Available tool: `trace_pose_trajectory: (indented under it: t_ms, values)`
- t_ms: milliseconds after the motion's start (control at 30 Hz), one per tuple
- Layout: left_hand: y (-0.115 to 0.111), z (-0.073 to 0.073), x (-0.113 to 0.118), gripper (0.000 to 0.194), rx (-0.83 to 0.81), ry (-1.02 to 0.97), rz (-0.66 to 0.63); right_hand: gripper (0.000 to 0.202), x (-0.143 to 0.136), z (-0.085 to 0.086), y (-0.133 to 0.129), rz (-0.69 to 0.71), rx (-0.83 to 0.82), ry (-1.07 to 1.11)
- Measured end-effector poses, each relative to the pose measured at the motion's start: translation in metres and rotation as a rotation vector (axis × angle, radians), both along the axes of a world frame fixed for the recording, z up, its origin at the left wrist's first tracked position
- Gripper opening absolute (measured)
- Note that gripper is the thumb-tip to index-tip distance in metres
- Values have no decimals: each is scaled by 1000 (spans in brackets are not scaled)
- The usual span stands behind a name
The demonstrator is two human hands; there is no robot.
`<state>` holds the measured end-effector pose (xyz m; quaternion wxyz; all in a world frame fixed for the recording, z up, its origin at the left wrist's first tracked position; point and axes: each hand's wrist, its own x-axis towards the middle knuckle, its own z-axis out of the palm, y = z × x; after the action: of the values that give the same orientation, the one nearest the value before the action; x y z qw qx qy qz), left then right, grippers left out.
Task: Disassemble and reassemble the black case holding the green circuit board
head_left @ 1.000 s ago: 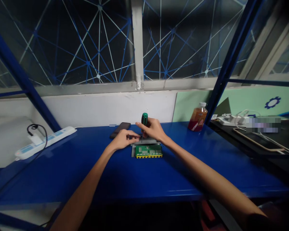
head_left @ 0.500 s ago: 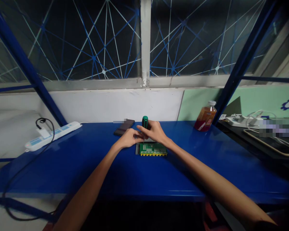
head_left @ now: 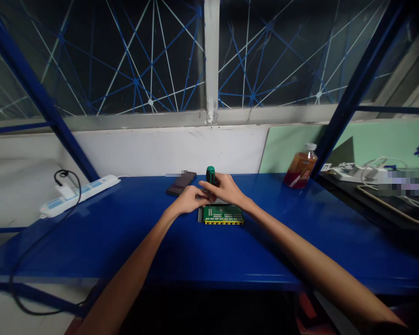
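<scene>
A green and black screwdriver (head_left: 210, 174) stands upright over a green circuit board (head_left: 226, 213) with a row of yellow ports along its near edge. My right hand (head_left: 226, 187) is closed around the screwdriver's handle. Close by the lower shaft, the fingers of my left hand (head_left: 190, 199) are pinched together at the board's far left corner. What they hold there is too small and partly hidden to make out. Under the board's left side shows a grey metal edge (head_left: 200, 215). Both hands cover the far part of the board.
A dark phone (head_left: 181, 183) lies behind my left hand on the blue table (head_left: 181, 251). At the left is a white power strip (head_left: 80, 196) with a black cable. A drink bottle (head_left: 300, 166) stands at the back right, near cables on a dark surface (head_left: 387, 204).
The view has shifted slightly. Both hands keep the same grip and place at the board, with the screwdriver still upright.
</scene>
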<state>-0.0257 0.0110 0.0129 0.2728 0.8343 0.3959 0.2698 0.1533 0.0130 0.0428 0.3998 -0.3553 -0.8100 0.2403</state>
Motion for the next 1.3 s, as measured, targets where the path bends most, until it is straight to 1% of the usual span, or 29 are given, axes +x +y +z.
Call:
trace_pose_trajectory:
  t_ms: [100,267,367,500,733,833,900,1000,1067,1167,1300]
  values:
    - [2,-2,-1,21,2,13,22,38,0,2,-1,3,17,12]
    - [2,-2,-1,17,11,8,21,40,1,8,-6,-70,57,43]
    - [1,-1,0,17,26,12,25,40,3,9,-7,-81,69,60]
    - [1,-2,0,18,37,29,35,40,5,9,-3,-26,32,48]
    - [4,-5,-2,18,57,44,40,35,5,6,-2,161,-161,188]
    - [3,-3,-1,17,73,39,56,32,5,5,-4,224,-219,193]
    - [2,-2,0,16,83,35,76,33,5,4,-3,223,-236,178]
    - [0,0,1,16,93,30,78,33,4,0,-1,169,-218,172]
    - [0,0,2,17,101,33,79,32,4,-2,2,157,-218,182]
    - [-1,0,3,17,101,41,74,31,4,-5,5,170,-248,204]
    - [-3,1,3,19,102,48,25,32,4,-8,7,204,-280,236]
